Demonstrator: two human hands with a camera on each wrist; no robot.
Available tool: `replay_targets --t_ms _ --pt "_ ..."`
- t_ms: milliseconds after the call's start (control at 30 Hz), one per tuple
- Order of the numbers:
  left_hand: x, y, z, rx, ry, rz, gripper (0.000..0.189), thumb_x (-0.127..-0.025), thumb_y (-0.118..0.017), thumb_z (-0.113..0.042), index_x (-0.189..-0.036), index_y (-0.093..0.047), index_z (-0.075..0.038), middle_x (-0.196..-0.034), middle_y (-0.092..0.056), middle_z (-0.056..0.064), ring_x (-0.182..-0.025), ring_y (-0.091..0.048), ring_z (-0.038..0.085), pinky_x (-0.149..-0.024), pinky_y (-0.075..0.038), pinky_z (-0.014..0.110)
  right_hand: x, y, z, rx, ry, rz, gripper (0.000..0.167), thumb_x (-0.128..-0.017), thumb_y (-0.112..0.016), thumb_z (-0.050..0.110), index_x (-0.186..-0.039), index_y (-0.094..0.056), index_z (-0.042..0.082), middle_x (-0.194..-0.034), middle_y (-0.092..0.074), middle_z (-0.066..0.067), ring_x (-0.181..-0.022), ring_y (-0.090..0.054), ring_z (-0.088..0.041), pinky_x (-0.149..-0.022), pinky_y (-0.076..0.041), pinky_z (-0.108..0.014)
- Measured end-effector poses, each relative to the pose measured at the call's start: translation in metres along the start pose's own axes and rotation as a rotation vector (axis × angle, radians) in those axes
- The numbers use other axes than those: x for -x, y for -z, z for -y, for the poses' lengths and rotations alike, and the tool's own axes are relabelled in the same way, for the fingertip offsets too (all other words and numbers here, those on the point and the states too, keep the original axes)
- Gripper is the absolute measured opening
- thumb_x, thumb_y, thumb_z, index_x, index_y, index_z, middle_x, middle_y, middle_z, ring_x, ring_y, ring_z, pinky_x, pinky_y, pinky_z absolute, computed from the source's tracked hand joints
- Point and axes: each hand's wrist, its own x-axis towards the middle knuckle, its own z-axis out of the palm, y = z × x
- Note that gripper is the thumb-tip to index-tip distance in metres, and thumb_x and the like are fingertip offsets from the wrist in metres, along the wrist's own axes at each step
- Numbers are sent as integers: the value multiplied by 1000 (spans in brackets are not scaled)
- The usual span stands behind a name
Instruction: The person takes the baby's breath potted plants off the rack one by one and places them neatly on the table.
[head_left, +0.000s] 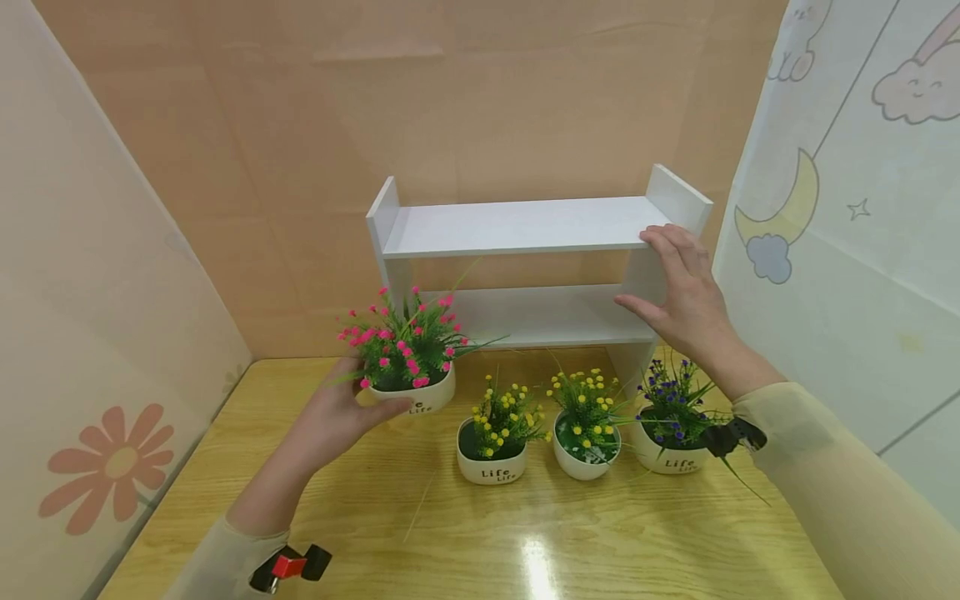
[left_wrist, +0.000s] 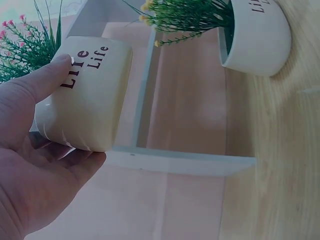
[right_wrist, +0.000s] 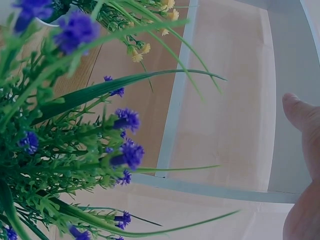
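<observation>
My left hand (head_left: 345,408) grips a cream flowerpot (left_wrist: 92,95) marked "Life", its thumb on the front and its fingers round the side and base. Pink flowers (head_left: 408,346) and green leaves fill this pot, which is lifted off the table in front of the left end of a white two-tier shelf (head_left: 517,227). My right hand (head_left: 690,292) touches the right front corner of the upper board, its fingertips on the board and its thumb held apart below. In the right wrist view only its thumb and part of the palm show.
On the wooden table (head_left: 360,517) stand two pots with yellow flowers, a squarish one (head_left: 491,467) and a rounder one (head_left: 585,462). A pot with purple flowers (head_left: 675,454) is under my right forearm. Printed cloth walls (head_left: 847,275) enclose the sides.
</observation>
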Motion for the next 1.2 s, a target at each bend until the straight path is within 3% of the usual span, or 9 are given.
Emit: replay_targets --t_ms 100,567,667,800,1100,1200 --pt "2 0 6 14 -25 -2 95 -94 -91 -44 -166 -38 -12 -166 -47 7 -159 -38 37 -126 -33 65 0 -1 1 -2 3 -4 96 -83 -99 12 -161 -44 2 -165 -40 -21 -159 -28 -42 -133 -22 -50" --pt "12 -7 45 67 24 41 100 -91 -93 -44 -166 -36 -12 -164 -48 10 -158 -38 45 -122 -38 67 -1 0 2 -9 -20 5 97 -82 -100 14 -161 -44 3 -165 -40 -20 -159 -29 -41 -133 -22 -52" --pt "13 -9 53 80 4 58 97 -92 -93 -39 -166 -37 -10 -165 -49 12 -157 -40 46 -121 -39 68 -1 0 1 -9 -20 6 97 -83 -100 14 -161 -44 3 -165 -40 -20 -159 -28 -41 -134 -22 -51" --pt "13 -10 61 74 -37 71 89 -94 -92 -32 -164 -43 -10 -162 -54 10 -154 -46 41 -120 -42 65 -1 0 0 -8 -13 1 96 -83 -99 13 -161 -44 2 -165 -40 -21 -159 -28 -42 -134 -22 -51" --pt "17 -12 84 -26 17 58 95 -92 -93 -39 -166 -40 -11 -160 -56 14 -150 -50 42 -118 -45 65 -2 0 0 -10 -16 2 95 -83 -99 12 -160 -44 3 -165 -40 -22 -159 -28 -42 -133 -22 -51" --pt "17 -13 92 -12 25 67 96 -91 -94 -37 -165 -40 -9 -159 -56 16 -149 -51 43 -118 -45 65 -2 0 0 -8 -11 1 95 -83 -99 12 -160 -44 2 -164 -40 -22 -158 -28 -42 -133 -22 -51"
